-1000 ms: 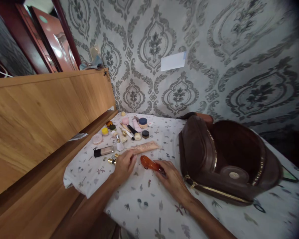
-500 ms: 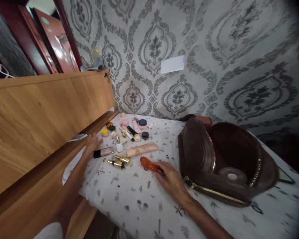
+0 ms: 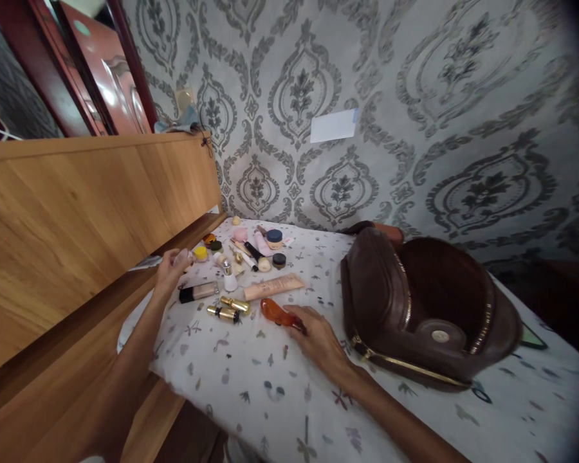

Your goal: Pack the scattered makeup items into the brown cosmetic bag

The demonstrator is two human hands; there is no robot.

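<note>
In my right hand is a glossy amber hair clip, its rounded end pointing left just over the sheet. My left hand pinches a small clear, pinkish thing beside the headboard; its kind is too small to make out. Close to that hand lie a foundation bottle with a black cap and a yellow-lidded pot. Two gold tubes, one above and one below, rest left of the clip. A peach squeeze tube lies behind it.
A brown leather bag gapes on the right. Farther back are a blue-lidded jar, a black-lidded pot, a white bottle and a pink tube. The wooden headboard borders the left; patterned wall stands behind.
My left hand has lifted slightly and moved left, with the small clear thing now showing in its fingers. My right hand and the hair clip have shifted a little left.
</note>
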